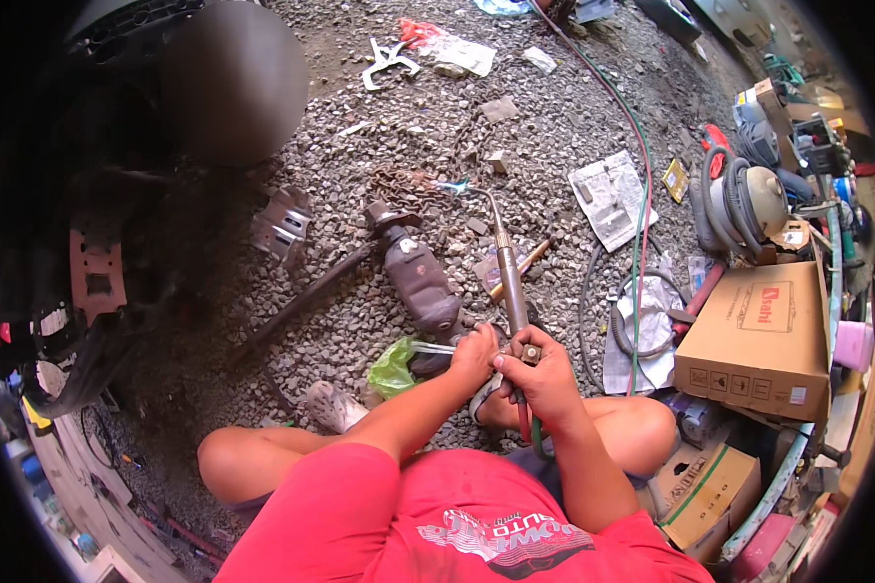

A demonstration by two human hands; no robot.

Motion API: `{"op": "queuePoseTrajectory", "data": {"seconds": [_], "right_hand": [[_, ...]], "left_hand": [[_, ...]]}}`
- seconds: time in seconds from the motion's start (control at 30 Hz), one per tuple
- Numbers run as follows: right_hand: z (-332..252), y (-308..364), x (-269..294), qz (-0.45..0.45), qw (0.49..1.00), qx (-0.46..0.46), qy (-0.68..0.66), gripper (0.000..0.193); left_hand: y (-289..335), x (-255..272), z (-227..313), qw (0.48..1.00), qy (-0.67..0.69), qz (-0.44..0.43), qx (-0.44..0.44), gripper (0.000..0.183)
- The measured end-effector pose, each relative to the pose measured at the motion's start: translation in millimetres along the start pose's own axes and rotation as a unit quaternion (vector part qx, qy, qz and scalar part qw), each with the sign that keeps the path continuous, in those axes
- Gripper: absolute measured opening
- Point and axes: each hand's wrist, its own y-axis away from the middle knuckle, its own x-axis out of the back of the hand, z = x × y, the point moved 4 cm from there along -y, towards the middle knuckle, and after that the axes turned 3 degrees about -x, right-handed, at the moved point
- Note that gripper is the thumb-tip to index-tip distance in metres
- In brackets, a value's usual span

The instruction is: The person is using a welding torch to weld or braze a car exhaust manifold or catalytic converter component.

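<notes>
A gas torch with a bent metal tip points away from me, a small bluish flame at its end. Its handle end, with a brass valve, is gripped in my right hand. My left hand is closed against the left side of the same handle end; its fingertips are partly hidden. Just left of the torch lies a rusty exhaust pipe section with a thick canister and a flange. The flame is near a heap of rusty chain on the gravel, beyond the flange.
Red and green hoses run across the gravel on the right. A cardboard box and a grey corded machine stand there too. A long dark bar, a bent metal plate and a green plastic bag lie leftward.
</notes>
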Motion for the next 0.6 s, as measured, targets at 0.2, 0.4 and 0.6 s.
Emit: {"op": "queuePoseTrajectory", "data": {"seconds": [0.2,0.4,0.6], "right_hand": [[-2,8,16,0.032,0.999,-0.012,-0.025,0.021],[-32,42,26,0.019,0.999,0.008,-0.027,0.022],[-42,56,29,0.033,0.995,0.076,-0.058,0.025]], "left_hand": [[-52,-8,11,0.971,-0.176,-0.136,0.092,0.031],[-52,63,3,0.976,-0.078,-0.149,0.141,0.032],[-20,84,0,0.984,-0.055,-0.073,0.153,0.053]]}}
